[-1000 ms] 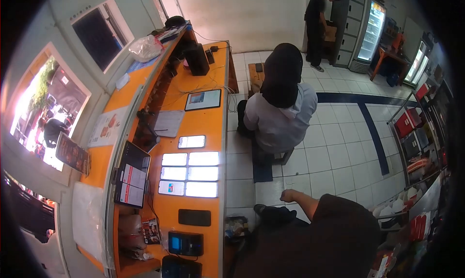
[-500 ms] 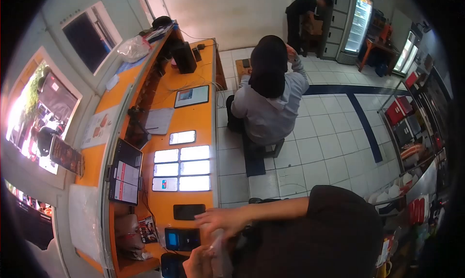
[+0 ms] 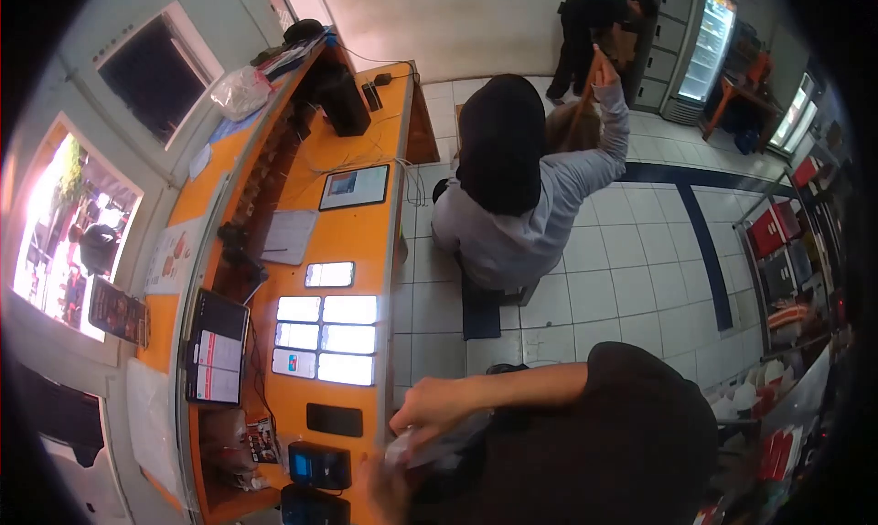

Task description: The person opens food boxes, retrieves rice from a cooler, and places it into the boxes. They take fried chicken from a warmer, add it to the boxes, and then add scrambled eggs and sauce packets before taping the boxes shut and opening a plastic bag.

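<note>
My right hand (image 3: 433, 406) is closed on a clear plastic bag (image 3: 453, 441) over the counter's front edge. Below it, my left hand (image 3: 386, 490) is smeared by motion beside the bag's near end; its fingers cannot be made out. A dark phone (image 3: 335, 420) lies on the orange counter (image 3: 352, 193) left of my hands. Nearer to me are a black device with a small blue screen (image 3: 318, 466) and another dark device (image 3: 314, 507). Several lit phones (image 3: 347, 339) lie in rows farther along, with a single one (image 3: 329, 274) beyond them.
A tablet (image 3: 355, 187), papers (image 3: 289, 236) and a black speaker (image 3: 342, 100) are farther along the counter. A monitor (image 3: 218, 347) stands at left. A person in grey (image 3: 512, 237) sits beyond my arm; another in black (image 3: 590, 26) bends near lockers. Shelves (image 3: 777, 241) line the right.
My right hand has moved slightly right and its fingers have drawn in around the bag. The view has shifted. The seated person has raised an arm, with a brown object at the hand.
</note>
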Tool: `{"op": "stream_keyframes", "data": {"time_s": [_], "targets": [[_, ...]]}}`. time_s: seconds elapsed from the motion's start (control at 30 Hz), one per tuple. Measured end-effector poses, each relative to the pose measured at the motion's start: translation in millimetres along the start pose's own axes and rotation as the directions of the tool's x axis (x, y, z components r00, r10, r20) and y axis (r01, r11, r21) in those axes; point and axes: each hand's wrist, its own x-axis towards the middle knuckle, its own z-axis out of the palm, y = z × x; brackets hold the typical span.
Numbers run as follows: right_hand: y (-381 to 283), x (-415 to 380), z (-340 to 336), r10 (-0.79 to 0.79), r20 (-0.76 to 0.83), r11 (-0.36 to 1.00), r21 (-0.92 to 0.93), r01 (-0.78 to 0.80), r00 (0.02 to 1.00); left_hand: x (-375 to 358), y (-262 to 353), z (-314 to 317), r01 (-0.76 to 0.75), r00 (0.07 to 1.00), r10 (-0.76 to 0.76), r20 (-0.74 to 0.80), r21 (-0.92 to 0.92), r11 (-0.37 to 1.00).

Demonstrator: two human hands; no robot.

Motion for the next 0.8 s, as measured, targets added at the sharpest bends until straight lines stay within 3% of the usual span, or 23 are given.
{"op": "stream_keyframes", "data": {"time_s": [0.03, 0.07, 0.1, 0.13, 0.17, 0.2, 0.23, 0.27, 0.3, 0.33, 0.37, 0.4, 0.47, 0.53, 0.57, 0.6, 0.67, 0.7, 0.77, 0.8], "targets": [[13.2, -9.6, -23.9, 0.023, 0.221, 0.998, -0.055, -0.011, 0.975, -5.8, -13.8, 8.7, 0.161, 0.987, -0.157, 0.046, -0.094, 0.983], [26.6, -19.7, -45.7, 0.057, 0.429, 0.994, -0.11, -0.01, 0.902, -7.8, -7.4, 15.9, 0.168, 0.985, -0.164, 0.046, -0.086, 0.982], [43.7, -32.9, -62.1, 0.049, 0.433, 0.995, -0.096, -0.008, 0.9, -8.8, 3.3, 20.7, 0.191, 0.981, -0.189, -0.052, 0.038, 0.981], [65.7, -46.8, -74.6, -0.033, 0.576, 0.988, 0.144, -0.061, 0.817, -13.3, 8.1, 25.7, 0.225, 0.968, -0.202, -0.149, 0.162, 0.961], [86.0, -55.1, -86.1, -0.155, 0.681, 0.918, 0.367, -0.15, 0.716, -14.4, -1.6, 38.0, 0.155, 0.969, -0.076, -0.235, 0.344, 0.926], [106.2, -58.6, -95.9, -0.322, 0.621, 0.792, 0.591, -0.157, 0.714, -17.1, -13.9, 47.0, 0.186, 0.968, -0.109, -0.226, 0.359, 0.914], [120.0, -61.6, -96.3, -0.481, 0.53, 0.594, 0.783, -0.185, 0.698, -10.6, 4.5, 50.4, 0.318, 0.936, -0.301, -0.181, 0.072, 0.945], [127.8, -66.4, -83.7, -0.535, 0.546, 0.541, 0.808, -0.235, 0.645, -12.0, 27.0, 54.1, 0.465, 0.859, -0.497, -0.124, -0.219, 0.858], [135.3, -70.2, -72.2, -0.601, 0.239, -0.045, 0.943, -0.331, 0.762, -10.3, 45.0, 70.4, 0.501, 0.777, -0.598, -0.2, -0.38, 0.778], [138.8, -71.3, -61.9, -0.449, 0.039, -0.6, 0.727, -0.333, 0.893, -1.8, 60.4, 81.7, 0.483, 0.664, -0.687, -0.295, -0.532, 0.695], [137.6, -73.1, -61.3, -0.483, 0.134, -0.56, 0.713, -0.423, 0.865, 3.5, 72.5, 79.5, 0.515, 0.655, -0.705, -0.273, -0.521, 0.681], [139.4, -73.1, -64.7, -0.528, 0.221, -0.504, 0.696, -0.512, 0.82, 0.8, 77.4, 81.1, 0.532, 0.548, -0.788, -0.28, -0.611, 0.587], [150.6, -92.0, -43.0, -0.599, 0.24, -0.539, 0.584, -0.607, 0.764, -27.9, 77.8, 86.4, 0.576, 0.474, -0.805, -0.357, -0.566, 0.59], [135.6, -95.5, -47.0, -0.552, 0.29, -0.511, 0.623, -0.593, 0.782, -62.5, 94.5, 81.4, 0.632, 0.38, -0.849, -0.367, -0.568, 0.528], [123.0, -95.9, -49.8, -0.467, 0.418, -0.439, 0.655, -0.615, 0.779, -80.1, 109.3, 78.5, 0.642, 0.333, -0.855, -0.397, -0.568, 0.514], [118.3, -95.1, -48.6, -0.37, 0.525, -0.338, 0.692, -0.638, 0.766, -98.5, 121.6, 78.7, 0.649, 0.291, -0.86, -0.418, -0.574, 0.499], [127.6, -85.5, -36.8, -0.049, 0.737, 0.076, 0.675, -0.734, 0.674, -141.7, 152.7, 81.9, 0.627, 0.226, -0.849, -0.477, -0.596, 0.502], [119.6, -80.2, -28.9, -0.12, 0.796, 0.122, 0.604, -0.787, 0.593, -166.8, 175.9, 84.4, 0.615, 0.109, -0.845, -0.524, -0.633, 0.471], [92.1, -68.1, -3.3, -0.092, 0.88, 0.368, 0.465, -0.806, 0.465, -214.2, 214.2, 99.7, 0.538, 0.078, -0.844, -0.531, -0.69, 0.484], [70.8, -73.6, 12.2, -0.138, 0.909, 0.42, 0.413, -0.808, 0.393, -240.5, 234.9, 112.8, 0.513, -0.015, -0.826, -0.563, -0.713, 0.477]]}}
